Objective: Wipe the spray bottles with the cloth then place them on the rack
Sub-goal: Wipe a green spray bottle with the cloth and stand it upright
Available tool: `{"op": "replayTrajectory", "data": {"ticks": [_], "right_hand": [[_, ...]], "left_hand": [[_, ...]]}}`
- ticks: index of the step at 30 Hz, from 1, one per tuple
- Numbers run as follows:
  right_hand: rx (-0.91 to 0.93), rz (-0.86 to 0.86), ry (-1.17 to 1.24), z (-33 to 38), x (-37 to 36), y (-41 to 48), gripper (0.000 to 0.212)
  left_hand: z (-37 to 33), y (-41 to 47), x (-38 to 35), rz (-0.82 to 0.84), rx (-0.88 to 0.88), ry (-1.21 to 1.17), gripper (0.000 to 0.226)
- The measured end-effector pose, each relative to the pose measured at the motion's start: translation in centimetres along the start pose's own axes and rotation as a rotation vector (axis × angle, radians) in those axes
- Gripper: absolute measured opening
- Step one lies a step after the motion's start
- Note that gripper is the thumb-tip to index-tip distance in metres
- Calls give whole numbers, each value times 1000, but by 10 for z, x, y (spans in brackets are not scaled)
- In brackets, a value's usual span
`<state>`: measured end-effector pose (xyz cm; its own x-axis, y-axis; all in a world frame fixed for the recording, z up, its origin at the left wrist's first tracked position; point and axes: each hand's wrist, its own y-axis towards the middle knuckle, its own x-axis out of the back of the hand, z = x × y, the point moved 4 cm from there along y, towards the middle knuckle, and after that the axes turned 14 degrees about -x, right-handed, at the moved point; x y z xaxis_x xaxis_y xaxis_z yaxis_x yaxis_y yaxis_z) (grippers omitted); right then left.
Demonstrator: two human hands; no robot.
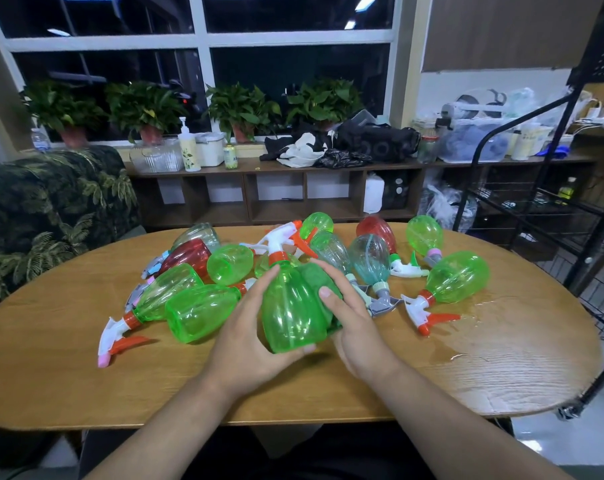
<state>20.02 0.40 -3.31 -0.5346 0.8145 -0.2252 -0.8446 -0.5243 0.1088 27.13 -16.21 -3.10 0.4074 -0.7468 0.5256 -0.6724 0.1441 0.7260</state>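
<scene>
In the centre of the frame the left hand (248, 327) grips a green spray bottle (290, 313) from its left flank. The thumb runs up toward the orange collar and the fingers curl under the base, where one fingertip shows at the lower edge. The bottle stands roughly upright just above the table (86, 358), its white trigger head pointing away toward the upper middle of the frame. The right hand (356, 323) clasps a green cloth (314, 277) against the bottle's right side: the thumb presses flat on the cloth, and the forefinger wraps over its upper edge near the bottle's shoulder. Both hands are closed around what they hold, neither one slack. Behind and to either side lie the other spray bottles (456, 277) – green, red and pale blue – tumbled on their sides in a loose heap across the middle of the table. A wet patch (484, 306) glistens on the wood at the right. The black wire rack (536, 199) stands off the table's right end, at the right edge of the frame.
</scene>
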Motion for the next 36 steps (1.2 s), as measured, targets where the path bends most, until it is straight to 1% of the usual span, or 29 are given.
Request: {"op": "replayTrajectory", "data": {"ticks": [3,6,9,12,15,18,21,23,28,32,36], "right_hand": [[-15,-8,57,-3,2,2,42],[10,-46,31,-1,6,4,42],[43,-63,-20,5,5,3,38],[53,-74,-53,8,3,2,39],[72,-105,-72,8,1,2,39],[113,-184,-88,9,5,1,40],[138,-283,-111,8,8,1,46],[148,-319,-130,7,8,2,44],[163,-310,-115,7,9,1,42],[189,-303,-63,8,12,2,41],[185,-296,-90,6,11,3,40]], "left_hand": [[2,-1,-5,60,6,-37,122],[7,0,-8,86,-11,7,122],[8,2,-9,81,-66,85,119],[5,2,-10,75,-75,81,116],[3,2,-10,70,-124,83,113],[0,3,-10,63,-148,83,111],[-2,1,-11,58,-152,83,111],[-2,2,-10,56,-140,72,110],[1,1,-12,41,-107,63,111],[12,0,-4,-80,4,60,115],[9,1,-8,-41,-49,53,115]]}}
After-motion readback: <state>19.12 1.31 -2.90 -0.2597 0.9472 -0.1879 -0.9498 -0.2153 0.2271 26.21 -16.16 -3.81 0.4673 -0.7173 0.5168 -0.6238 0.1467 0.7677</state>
